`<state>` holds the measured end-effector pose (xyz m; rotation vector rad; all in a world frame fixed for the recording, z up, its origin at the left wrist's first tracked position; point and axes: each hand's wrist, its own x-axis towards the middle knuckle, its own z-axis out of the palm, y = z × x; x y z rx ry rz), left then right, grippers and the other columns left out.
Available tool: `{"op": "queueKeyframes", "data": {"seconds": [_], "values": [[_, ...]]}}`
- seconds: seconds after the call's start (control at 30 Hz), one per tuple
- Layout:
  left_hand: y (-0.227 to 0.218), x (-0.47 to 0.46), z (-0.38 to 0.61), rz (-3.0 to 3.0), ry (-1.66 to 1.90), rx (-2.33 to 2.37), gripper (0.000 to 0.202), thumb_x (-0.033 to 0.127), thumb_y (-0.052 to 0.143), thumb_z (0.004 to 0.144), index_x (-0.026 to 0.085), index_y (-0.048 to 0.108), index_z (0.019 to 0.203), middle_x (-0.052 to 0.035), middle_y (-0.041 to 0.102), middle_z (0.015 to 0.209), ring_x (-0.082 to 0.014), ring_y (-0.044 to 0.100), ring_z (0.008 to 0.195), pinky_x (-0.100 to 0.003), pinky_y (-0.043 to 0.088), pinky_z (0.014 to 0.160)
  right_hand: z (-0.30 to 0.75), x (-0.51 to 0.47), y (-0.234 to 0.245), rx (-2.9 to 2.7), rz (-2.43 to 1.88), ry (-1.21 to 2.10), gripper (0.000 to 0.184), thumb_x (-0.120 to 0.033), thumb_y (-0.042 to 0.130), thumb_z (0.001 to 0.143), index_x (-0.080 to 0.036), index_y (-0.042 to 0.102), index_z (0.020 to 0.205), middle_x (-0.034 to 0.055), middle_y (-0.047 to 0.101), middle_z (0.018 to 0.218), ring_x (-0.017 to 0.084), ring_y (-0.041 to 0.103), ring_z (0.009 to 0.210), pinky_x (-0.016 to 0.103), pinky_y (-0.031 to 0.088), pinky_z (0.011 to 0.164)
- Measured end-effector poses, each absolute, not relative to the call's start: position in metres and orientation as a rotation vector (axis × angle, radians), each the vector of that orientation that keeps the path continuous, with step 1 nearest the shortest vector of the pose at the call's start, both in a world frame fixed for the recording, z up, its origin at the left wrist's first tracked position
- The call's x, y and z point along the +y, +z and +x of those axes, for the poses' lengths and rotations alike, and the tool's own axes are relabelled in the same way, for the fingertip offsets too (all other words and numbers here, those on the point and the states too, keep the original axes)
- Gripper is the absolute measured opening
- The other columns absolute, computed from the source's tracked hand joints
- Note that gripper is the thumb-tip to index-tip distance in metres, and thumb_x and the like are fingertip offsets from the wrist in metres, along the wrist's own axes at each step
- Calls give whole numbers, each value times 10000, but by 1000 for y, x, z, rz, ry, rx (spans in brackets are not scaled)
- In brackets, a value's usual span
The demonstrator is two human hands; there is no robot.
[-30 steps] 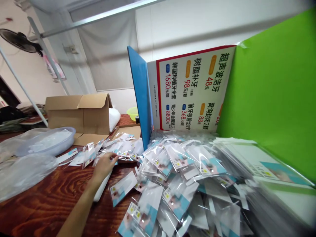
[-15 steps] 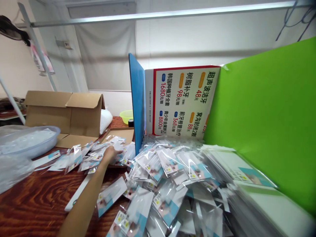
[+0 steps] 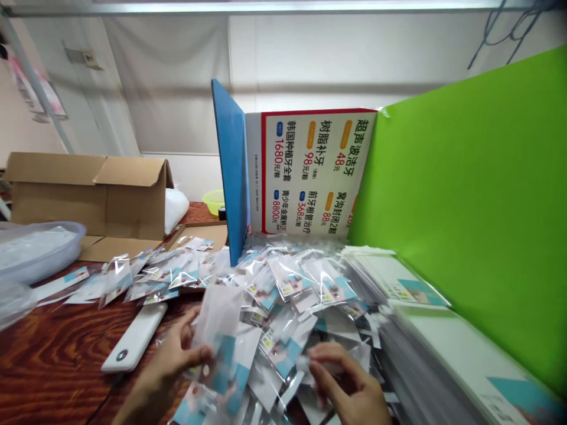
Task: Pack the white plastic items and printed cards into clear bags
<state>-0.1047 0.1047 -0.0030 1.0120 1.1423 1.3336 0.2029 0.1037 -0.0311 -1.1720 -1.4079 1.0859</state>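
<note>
My left hand [image 3: 179, 348] is closed on a clear plastic packet [image 3: 217, 336] with a white and blue card inside, held tilted over the near heap. Thumb and fingertips of my right hand [image 3: 349, 386] are pinched together low in the view. A small whitish bit shows at those fingertips, too blurred to name. Beneath and between both hands spreads a heap of similar packets [image 3: 287, 283], loosely overlapping. White cards with blue corners stand packed in long rows [image 3: 425, 330] to the right of my right hand.
A white power bank [image 3: 135, 339] with a cable lies on the wood-grain table [image 3: 53, 354]. More packets [image 3: 163, 271] lie farther back left, near a cardboard box [image 3: 88, 195] and a translucent basin [image 3: 48, 248]. Blue [image 3: 233, 171], printed [image 3: 310, 171] and green [image 3: 465, 177] panels wall the heap.
My left hand has come back from the far pile to the near heap, now with a packet in it. My right hand has entered the view. The power bank is uncovered.
</note>
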Motion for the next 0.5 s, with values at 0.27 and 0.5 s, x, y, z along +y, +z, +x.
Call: {"op": "queueKeyframes", "data": {"seconds": [0.27, 0.5], "values": [[-86, 76, -37, 990, 1182, 1130, 1060, 491, 934, 450, 139, 554, 1376, -220, 691, 1297, -454, 588, 1274, -511, 466, 1088, 204, 106, -5, -1119, -1085, 1187, 382, -485, 777, 816, -228, 646, 1066, 62, 774, 845, 212, 736, 757, 289, 579, 719], [-57, 70, -33, 1236, 709, 1357, 999, 357, 906, 471, 153, 597, 1399, -183, 511, 1526, -452, 380, 1454, -548, 220, 1232, 229, 112, -33, -1179, -948, 1315, 373, -491, 751, 850, -196, 651, 1053, 12, 706, 602, 150, 640, 528, 227, 466, 520]]}}
